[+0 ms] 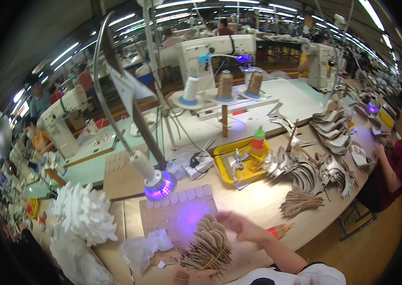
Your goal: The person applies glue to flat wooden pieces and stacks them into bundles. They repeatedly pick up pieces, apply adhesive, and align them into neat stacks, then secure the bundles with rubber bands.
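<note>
In the head view my left hand (196,273), low at the picture's edge, grips a bundle of thin tan rounded pieces (210,240) bound with a rubber band. The bundle's rounded ends fan upward. My right hand (241,227) is just right of the bundle's top, slightly blurred, fingers stretched toward it and holding nothing I can see. Behind the bundle lies a brown board (163,218) with a row of pale rounded pieces (186,194) along its far edge. A lamp (159,185) on a bendable neck casts violet light on the board.
Left of the board sit a pile of white foam-like pieces (84,213) and a clear plastic bag (144,247). A yellow tray (224,173) holds a red bottle with a green cap (258,138). Stacked cut pieces (305,171) lie right; a person (396,161) works beyond.
</note>
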A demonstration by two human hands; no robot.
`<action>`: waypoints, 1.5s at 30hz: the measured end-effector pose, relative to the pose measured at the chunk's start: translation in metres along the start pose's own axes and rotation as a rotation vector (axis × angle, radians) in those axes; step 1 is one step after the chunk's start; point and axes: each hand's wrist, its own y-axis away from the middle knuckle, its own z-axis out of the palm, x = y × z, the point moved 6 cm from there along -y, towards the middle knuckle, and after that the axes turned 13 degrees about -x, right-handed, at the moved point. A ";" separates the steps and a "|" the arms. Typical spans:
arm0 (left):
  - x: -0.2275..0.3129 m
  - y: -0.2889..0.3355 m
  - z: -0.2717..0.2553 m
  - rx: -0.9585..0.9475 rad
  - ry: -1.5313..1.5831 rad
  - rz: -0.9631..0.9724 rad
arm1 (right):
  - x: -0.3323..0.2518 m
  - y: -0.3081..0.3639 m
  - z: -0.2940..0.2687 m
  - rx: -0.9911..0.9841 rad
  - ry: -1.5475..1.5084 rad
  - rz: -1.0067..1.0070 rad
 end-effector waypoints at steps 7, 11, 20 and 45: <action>-0.013 -0.007 0.024 -0.132 -0.114 -0.212 | -0.043 0.010 0.018 -0.101 0.399 0.129; -0.020 -0.020 0.052 -0.640 -0.319 -0.668 | -0.049 0.004 0.049 -0.466 0.799 0.404; 0.014 -0.045 0.041 -0.291 0.257 -0.311 | -0.037 -0.010 0.116 -0.943 1.384 0.336; 0.019 -0.032 -0.007 0.551 0.210 -0.352 | -0.011 0.036 0.012 0.447 0.014 0.273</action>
